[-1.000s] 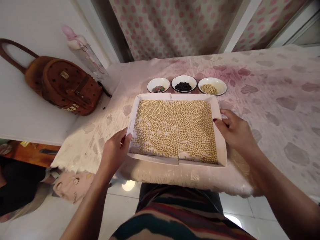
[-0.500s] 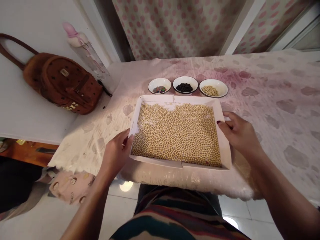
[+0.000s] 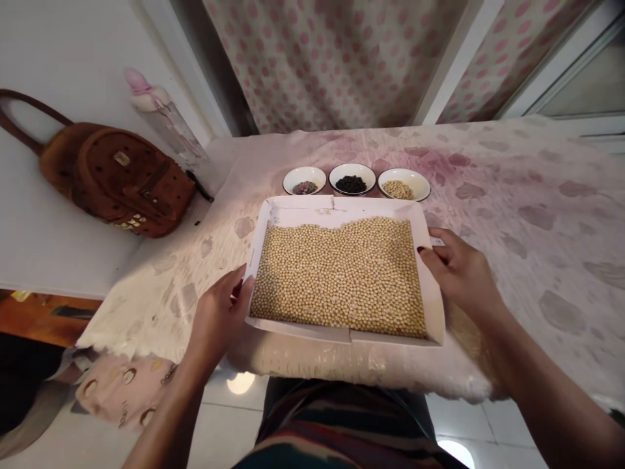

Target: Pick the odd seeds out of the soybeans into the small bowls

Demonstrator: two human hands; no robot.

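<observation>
A shallow white cardboard tray (image 3: pixel 297 332) is held near the table's front edge, its far side tilted up. Round yellow soybeans (image 3: pixel 342 280) cover most of its floor, with a bare strip along the far side. My left hand (image 3: pixel 219 312) grips the left wall, and my right hand (image 3: pixel 461 270) pinches the right wall, thumb on top; its other fingers are partly hidden beneath. Just beyond the tray stand three white bowls: one with small multicoloured pieces (image 3: pixel 305 188), one with black beans or pellets (image 3: pixel 350 184), and one with pale beans (image 3: pixel 398 189).
A patterned cloth covers the table (image 3: pixel 517 260). To the left are a brown backpack (image 3: pixel 127 172) and a clear bottle with a pink top (image 3: pixel 168 120). Behind hangs a polka-dot curtain (image 3: pixel 342 65). A pink printed bag (image 3: pixel 124 391) lies below on the left.
The tray's far side has tipped up, and the soybeans have slid towards me, baring a strip at the far end. Both hands keep their grip. The camera view has shifted slightly.
</observation>
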